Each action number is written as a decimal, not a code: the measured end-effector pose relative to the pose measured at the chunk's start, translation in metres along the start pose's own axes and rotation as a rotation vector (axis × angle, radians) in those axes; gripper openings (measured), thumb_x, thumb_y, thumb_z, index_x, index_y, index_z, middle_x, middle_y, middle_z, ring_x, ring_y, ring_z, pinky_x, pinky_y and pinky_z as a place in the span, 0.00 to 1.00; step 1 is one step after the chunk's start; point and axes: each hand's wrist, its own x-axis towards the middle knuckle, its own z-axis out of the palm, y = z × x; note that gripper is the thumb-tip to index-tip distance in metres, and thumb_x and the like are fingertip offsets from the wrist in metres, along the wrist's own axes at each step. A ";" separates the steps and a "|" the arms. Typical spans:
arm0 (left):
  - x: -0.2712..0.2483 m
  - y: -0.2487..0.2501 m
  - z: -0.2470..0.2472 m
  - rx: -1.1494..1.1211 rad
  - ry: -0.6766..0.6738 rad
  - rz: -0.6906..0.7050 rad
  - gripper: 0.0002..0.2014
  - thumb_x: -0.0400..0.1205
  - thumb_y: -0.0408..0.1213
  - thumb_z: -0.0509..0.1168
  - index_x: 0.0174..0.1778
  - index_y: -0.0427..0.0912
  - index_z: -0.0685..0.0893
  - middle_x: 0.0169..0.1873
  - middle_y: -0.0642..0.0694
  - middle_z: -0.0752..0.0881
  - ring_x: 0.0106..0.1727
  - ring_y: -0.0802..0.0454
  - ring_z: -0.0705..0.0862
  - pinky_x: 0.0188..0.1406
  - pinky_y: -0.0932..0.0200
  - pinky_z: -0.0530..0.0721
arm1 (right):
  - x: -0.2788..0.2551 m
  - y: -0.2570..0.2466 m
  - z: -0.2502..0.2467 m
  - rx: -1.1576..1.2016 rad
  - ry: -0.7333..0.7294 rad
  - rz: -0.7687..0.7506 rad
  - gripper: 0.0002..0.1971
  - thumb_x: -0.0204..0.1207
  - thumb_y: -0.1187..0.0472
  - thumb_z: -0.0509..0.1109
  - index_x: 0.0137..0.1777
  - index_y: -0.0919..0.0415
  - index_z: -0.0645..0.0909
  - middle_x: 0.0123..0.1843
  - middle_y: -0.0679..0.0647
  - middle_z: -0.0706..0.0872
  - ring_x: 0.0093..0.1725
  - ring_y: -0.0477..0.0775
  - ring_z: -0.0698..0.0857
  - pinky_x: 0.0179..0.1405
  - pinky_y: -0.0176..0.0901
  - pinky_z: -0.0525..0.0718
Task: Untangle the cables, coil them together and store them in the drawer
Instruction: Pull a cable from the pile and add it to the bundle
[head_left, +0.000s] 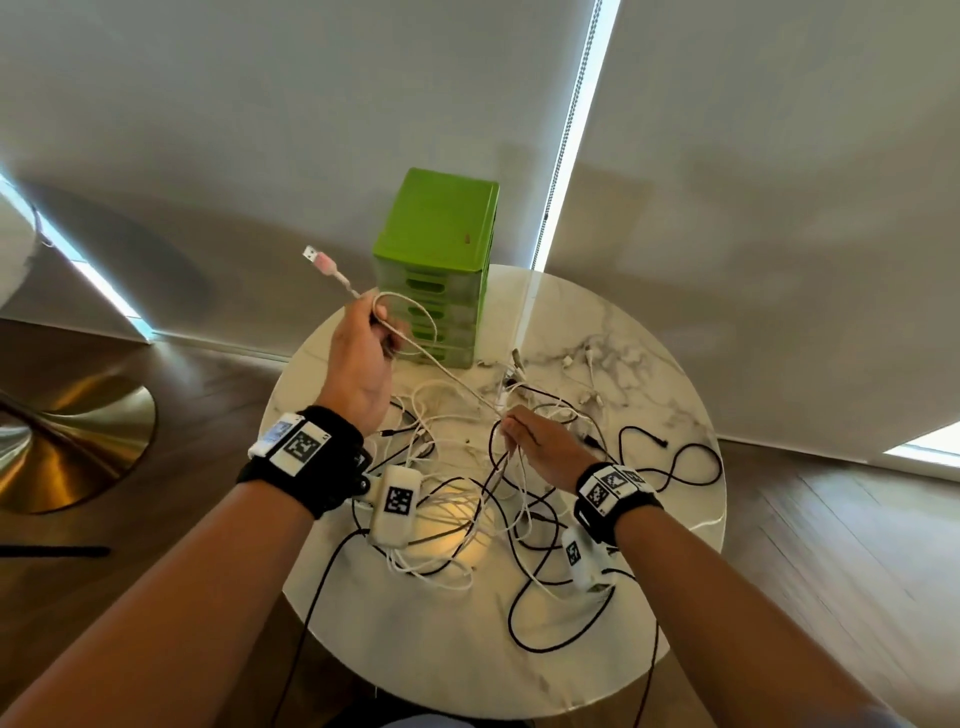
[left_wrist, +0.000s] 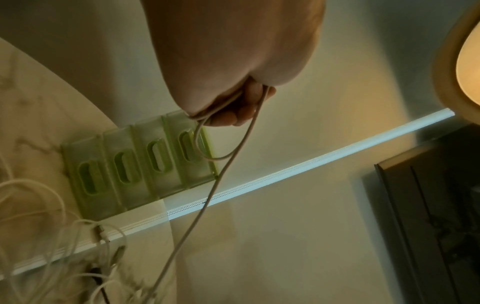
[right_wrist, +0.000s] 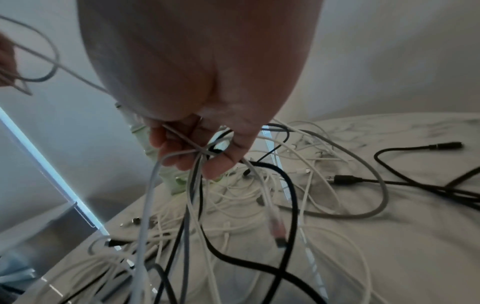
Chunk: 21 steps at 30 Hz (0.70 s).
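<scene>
My left hand (head_left: 371, 338) is raised over the table's far left and grips a loop of a white cable (head_left: 415, 332); its USB plug (head_left: 318, 260) sticks up to the left. In the left wrist view that white cable (left_wrist: 228, 164) hangs from the curled fingers (left_wrist: 231, 115). The cable runs down to my right hand (head_left: 519, 431), which pinches a bunch of white and black strands (right_wrist: 194, 185) above the tangle (head_left: 467, 499). A green drawer unit (head_left: 436, 270) stands at the back, all drawers shut.
The round marble table (head_left: 649, 597) carries loose black cables (head_left: 670, 467) on the right and small white connectors (head_left: 592, 364) behind. A brass lamp base (head_left: 67, 441) stands on the wooden floor at left. Window blinds hang behind.
</scene>
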 end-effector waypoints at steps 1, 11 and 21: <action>0.002 0.008 -0.001 -0.070 0.029 -0.003 0.17 0.93 0.43 0.53 0.37 0.48 0.72 0.28 0.54 0.79 0.34 0.56 0.81 0.39 0.61 0.75 | 0.001 0.002 -0.002 -0.028 -0.030 0.021 0.15 0.92 0.52 0.53 0.50 0.59 0.76 0.43 0.51 0.86 0.43 0.51 0.83 0.47 0.42 0.77; -0.003 0.012 -0.004 0.625 -0.297 0.249 0.15 0.93 0.49 0.50 0.43 0.48 0.71 0.28 0.58 0.71 0.29 0.62 0.68 0.31 0.64 0.71 | 0.012 0.001 -0.006 0.043 0.119 0.011 0.13 0.90 0.50 0.57 0.47 0.53 0.78 0.39 0.45 0.88 0.41 0.52 0.86 0.49 0.49 0.82; -0.034 -0.051 0.045 0.500 -0.608 -0.076 0.18 0.80 0.63 0.64 0.42 0.51 0.83 0.35 0.46 0.76 0.41 0.46 0.71 0.49 0.50 0.73 | -0.064 0.033 -0.018 -0.397 -0.083 0.304 0.10 0.86 0.49 0.59 0.52 0.48 0.81 0.56 0.46 0.84 0.63 0.52 0.79 0.61 0.54 0.66</action>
